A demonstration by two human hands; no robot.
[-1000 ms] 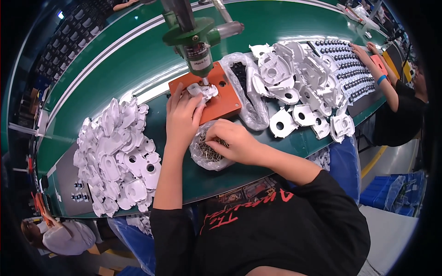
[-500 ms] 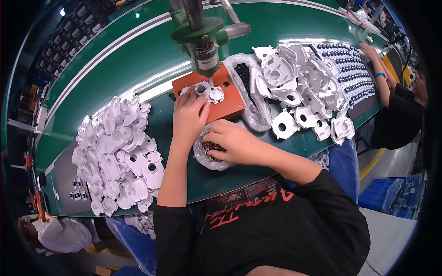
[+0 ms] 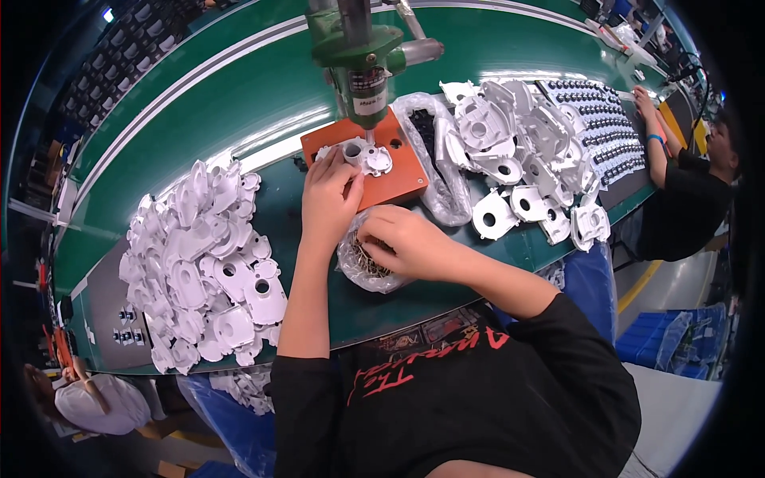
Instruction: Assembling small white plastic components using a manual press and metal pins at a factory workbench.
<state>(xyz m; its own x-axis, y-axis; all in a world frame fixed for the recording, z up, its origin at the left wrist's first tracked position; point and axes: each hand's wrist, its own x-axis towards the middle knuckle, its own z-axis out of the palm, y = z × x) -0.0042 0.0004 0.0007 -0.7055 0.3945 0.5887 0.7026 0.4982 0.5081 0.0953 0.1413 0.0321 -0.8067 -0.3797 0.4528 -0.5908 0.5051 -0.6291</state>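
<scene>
A white plastic housing (image 3: 366,157) lies on the orange fixture block (image 3: 408,179), beneath the green screwdriving machine head (image 3: 366,99). My left hand (image 3: 331,195) holds the housing's near left edge, its fingers bent against it. Just in front of the block sits a clear plastic bag (image 3: 348,269), its top spread wide around a heap of small brass-coloured screws (image 3: 368,261). Over this bag my right hand (image 3: 410,243) is curled, thumb and fingers drawn together at the screws. Whatever its fingertips pinch is too small to make out.
White housings are heaped at left (image 3: 191,263) and right (image 3: 510,135). A clear bag of black parts (image 3: 434,159) stands beside the block. Rows of small black parts (image 3: 598,127) lie at far right, near a co-worker (image 3: 693,199). Blue-lined bins hang below the table's edge.
My right hand has lifted slightly from among the screws, its fingers now closer together. My left hand stays at the housing. The co-worker's hand at right has shifted.
</scene>
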